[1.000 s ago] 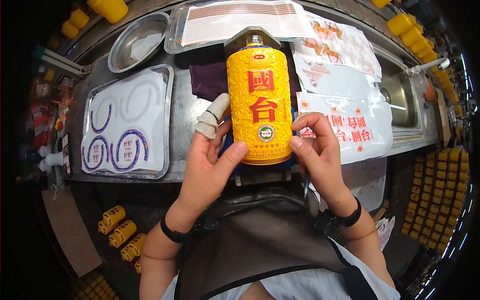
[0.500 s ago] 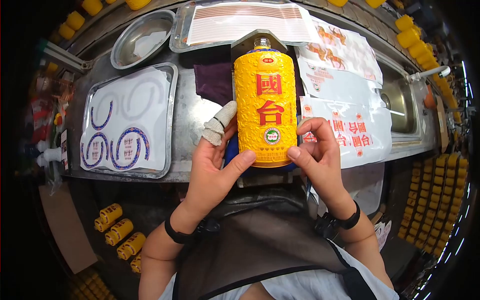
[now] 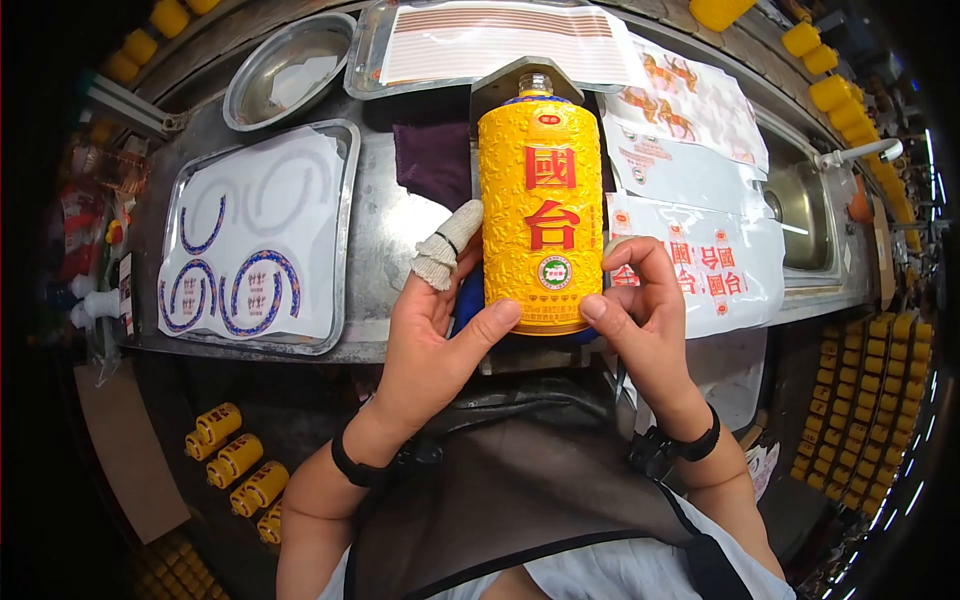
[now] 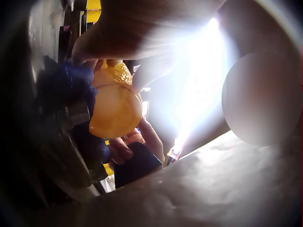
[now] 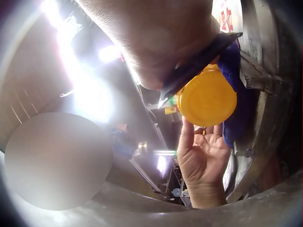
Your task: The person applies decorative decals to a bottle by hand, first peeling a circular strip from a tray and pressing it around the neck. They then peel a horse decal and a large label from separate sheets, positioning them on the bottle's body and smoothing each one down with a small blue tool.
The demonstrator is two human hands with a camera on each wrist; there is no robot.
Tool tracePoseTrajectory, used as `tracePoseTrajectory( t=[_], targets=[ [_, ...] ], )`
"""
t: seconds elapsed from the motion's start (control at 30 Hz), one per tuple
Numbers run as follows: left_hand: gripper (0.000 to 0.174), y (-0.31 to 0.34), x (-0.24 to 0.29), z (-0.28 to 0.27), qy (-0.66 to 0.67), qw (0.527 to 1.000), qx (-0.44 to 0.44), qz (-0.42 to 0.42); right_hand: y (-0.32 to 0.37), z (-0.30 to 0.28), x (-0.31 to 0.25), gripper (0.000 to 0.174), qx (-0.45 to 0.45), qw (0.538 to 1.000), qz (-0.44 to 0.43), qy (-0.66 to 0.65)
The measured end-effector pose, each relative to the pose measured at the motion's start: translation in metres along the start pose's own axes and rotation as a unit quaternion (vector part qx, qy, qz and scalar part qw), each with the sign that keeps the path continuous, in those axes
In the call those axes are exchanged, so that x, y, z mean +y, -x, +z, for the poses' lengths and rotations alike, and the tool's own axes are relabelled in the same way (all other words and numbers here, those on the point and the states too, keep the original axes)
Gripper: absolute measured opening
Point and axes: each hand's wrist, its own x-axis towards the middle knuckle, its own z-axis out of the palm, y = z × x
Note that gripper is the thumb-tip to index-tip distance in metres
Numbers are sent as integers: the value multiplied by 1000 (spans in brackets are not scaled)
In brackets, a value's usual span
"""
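Note:
In the head view a yellow bottle [image 3: 540,200] with raised patterns and large red characters leans on a stand, its glass neck pointing away. My left hand [image 3: 430,320] grips its lower left side, thumb on the front near the base and fingers round the side. A knitted cover [image 3: 447,248] sheathes one finger. My right hand [image 3: 648,325] has its thumb against the lower right edge, index finger bent beside it. A dark flat scraper-like blade [image 4: 138,165] is held in the right fingers. Blue cloth [image 5: 231,71] lies under the bottle, and its round base faces both wrist cameras.
At left lies a metal tray [image 3: 346,240] of blue arc decals; a metal bowl [image 3: 240,92] stands behind it. Another tray [image 3: 362,60] holds a striped sheet at the back. Decal sheets [image 3: 690,262] cover the right side before a sink [image 3: 800,215]. Yellow bottles [image 3: 235,458] stand below left.
The head view has turned slightly, so the bottle and stand appear farther right. The right thumb has come a little over the bottle's lower right edge. The left hand keeps its grip.

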Motion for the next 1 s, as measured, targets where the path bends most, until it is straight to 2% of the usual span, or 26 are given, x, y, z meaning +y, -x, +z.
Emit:
tracePoseTrajectory(
  t=[0.2,0.33,0.63,1.0],
  targets=[
    [63,1,-2,-8,59,998,2,-26,0,-7,-7,29,-20,999,37,-14],
    [62,1,-7,-13,98,994,2,-41,-2,-8,-3,23,-28,999,13,-33],
    [74,0,-7,-8,69,997,-6,-19,0,-3,-8,36,-20,1000,6,-15],
    [76,0,-10,-10,59,998,-12,-10,0,-2,-8,36,-19,1000,14,-14]
  ],
)
